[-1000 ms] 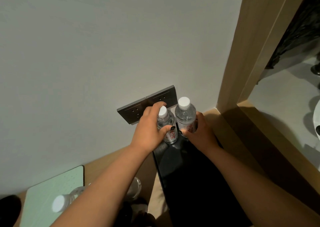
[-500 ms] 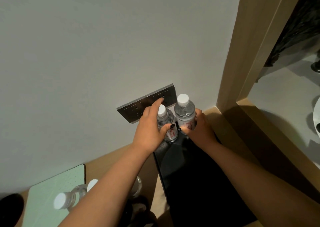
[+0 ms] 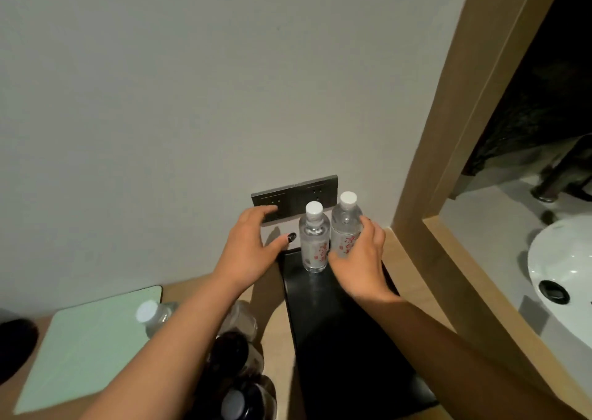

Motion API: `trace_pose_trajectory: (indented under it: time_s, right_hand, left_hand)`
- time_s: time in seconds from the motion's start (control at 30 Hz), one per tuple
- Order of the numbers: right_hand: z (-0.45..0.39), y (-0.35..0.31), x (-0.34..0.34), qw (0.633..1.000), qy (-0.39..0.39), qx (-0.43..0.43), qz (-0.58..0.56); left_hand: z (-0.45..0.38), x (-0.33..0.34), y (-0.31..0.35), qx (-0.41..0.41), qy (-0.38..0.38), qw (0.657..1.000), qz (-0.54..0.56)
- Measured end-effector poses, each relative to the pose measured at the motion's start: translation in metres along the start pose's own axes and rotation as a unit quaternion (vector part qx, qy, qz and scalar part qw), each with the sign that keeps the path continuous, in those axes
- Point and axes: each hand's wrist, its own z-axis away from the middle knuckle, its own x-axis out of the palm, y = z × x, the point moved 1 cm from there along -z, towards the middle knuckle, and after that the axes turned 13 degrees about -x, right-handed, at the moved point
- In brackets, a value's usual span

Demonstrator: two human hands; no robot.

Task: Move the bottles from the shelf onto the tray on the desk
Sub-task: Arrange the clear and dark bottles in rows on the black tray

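Head view: two bottles (image 3: 314, 238) stand on the black tray (image 3: 346, 339); left hand (image 3: 248, 246) and right hand (image 3: 360, 264) flank them, fingers relaxed, holding nothing.

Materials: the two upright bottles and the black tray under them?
Bottles: clear thin plastic by the look, see-through bodies, white ribbed caps, red-printed labels. Tray: black, smooth and slightly glossy; plastic, lacquered wood or metal, unclear.

wall (image 3: 192, 83): plain grey | socket plate (image 3: 296, 200): dark, on wall | frame (image 3: 448, 115): light wood | basin (image 3: 563, 269): white, right
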Motion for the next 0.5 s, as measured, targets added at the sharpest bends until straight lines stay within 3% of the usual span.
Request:
trace_pose_trajectory:
  time_s: [0.13, 0.27, 0.5]
  right_hand:
    - [0.021, -0.038, 0.003, 0.999, -0.015, -0.050, 0.017]
    - [0.042, -0.081, 0.019, 0.988, -0.103, -0.109, 0.019]
    - [0.083, -0.127, 0.071, 0.964, -0.230, -0.137, 0.002]
  left_hand:
    - [0.029, -0.048, -0.028, -0.034, 0.035, 0.998, 0.036]
    - [0.055, -0.086, -0.073, -0.064, 0.038, 0.997, 0.014]
    - [0.088, -0.099, -0.137, -0.132, -0.052, 0.989, -0.042]
